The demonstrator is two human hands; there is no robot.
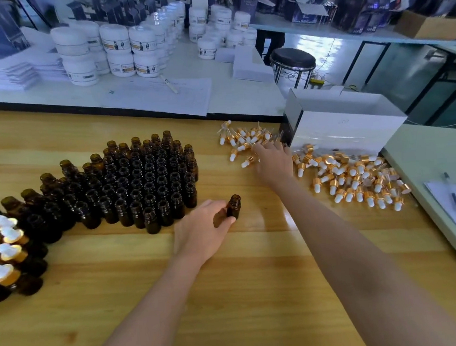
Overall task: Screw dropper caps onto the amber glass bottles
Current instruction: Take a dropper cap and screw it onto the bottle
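While the left grip [201,229] pinches a single uncapped amber bottle [233,206], upright on the wooden table [257,279] and just clear of the packed block of open bottles [146,184], the right grip [272,164] is down, fingers first, on the dropper caps [353,174] scattered beside the white box [346,128]. Whether it has one pinched, nobody can tell. Capped bottles [1,250] stand far left.

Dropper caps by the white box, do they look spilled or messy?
Yes: the dropper caps lie scattered in a loose heap beside the white box, pointing every way, while the uncapped bottles stand in tidy rows. Nothing looks broken.
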